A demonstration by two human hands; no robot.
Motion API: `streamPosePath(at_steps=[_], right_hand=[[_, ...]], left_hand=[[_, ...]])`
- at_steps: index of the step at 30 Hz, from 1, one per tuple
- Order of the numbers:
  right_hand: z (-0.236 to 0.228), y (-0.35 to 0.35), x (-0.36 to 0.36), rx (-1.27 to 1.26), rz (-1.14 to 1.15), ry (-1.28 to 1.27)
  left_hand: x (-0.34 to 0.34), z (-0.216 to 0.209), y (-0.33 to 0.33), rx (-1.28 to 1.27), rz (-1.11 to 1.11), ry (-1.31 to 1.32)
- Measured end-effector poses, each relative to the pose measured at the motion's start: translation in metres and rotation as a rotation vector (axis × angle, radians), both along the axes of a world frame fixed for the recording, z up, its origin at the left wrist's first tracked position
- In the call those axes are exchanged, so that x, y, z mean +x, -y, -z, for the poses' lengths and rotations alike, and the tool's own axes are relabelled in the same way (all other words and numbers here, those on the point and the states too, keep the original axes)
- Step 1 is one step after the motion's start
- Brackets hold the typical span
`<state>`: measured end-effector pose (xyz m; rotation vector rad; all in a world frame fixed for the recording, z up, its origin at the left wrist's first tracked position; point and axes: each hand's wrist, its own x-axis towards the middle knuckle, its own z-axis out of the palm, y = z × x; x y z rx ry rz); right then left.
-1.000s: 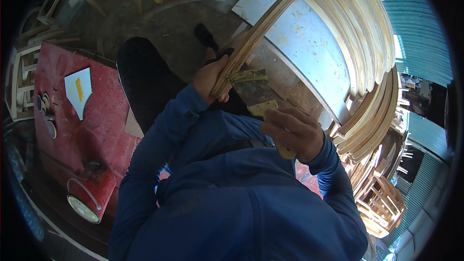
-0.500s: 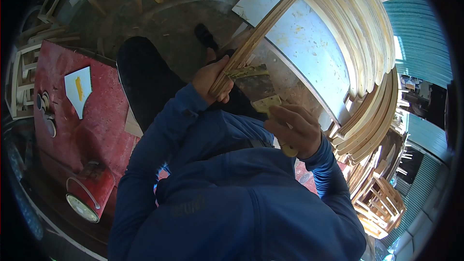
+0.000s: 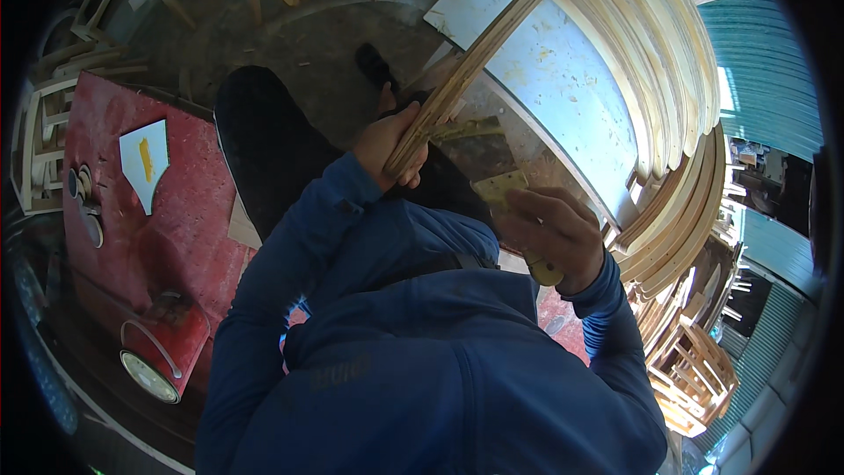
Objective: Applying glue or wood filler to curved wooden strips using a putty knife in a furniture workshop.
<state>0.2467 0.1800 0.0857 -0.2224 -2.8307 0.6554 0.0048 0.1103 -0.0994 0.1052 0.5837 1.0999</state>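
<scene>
My left hand [image 3: 387, 145] is closed around the near end of a long, curved wooden slat [image 3: 492, 44], which slopes up and away to the right. In my right hand [image 3: 558, 233] is a wide putty knife [image 3: 499, 183], gripped by its yellowish handle. Yellow putty smears its blade near the handle and along the far edge. That far edge lies close beside the slat, just right of my left hand; whether it touches the wood I cannot tell.
To the left, a red tabletop [image 3: 189, 202] holds a white plate [image 3: 143, 167] with yellow putty, small round discs [image 3: 85, 185] and a red can [image 3: 167, 343]. Many curved wooden slats [image 3: 655, 62] are stacked on a pale board [image 3: 563, 79] at right. Wooden frames [image 3: 690, 374] stand beyond.
My right hand and the putty knife have shifted a little to the right, away from my left hand. The left hand and the slat have barely moved.
</scene>
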Motion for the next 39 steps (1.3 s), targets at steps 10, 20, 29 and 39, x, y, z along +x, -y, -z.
streamPosePath(at_steps=[10, 20, 29, 39], right_hand=[[-0.001, -0.002, -0.002, -0.094, 0.011, 0.048], [0.001, -0.005, -0.001, -0.154, 0.035, -0.002], [0.025, 0.004, 0.004, 0.114, -0.047, 0.064], [0.004, -0.006, -0.003, 0.01, 0.084, -0.008]], left_hand=[[0.002, -0.001, -0.001, -0.085, -0.02, -0.135], [-0.001, -0.002, -0.002, -0.068, -0.043, -0.131], [0.002, -0.003, -0.004, -0.084, 0.002, -0.03], [0.002, -0.004, -0.005, -0.119, 0.008, -0.097]])
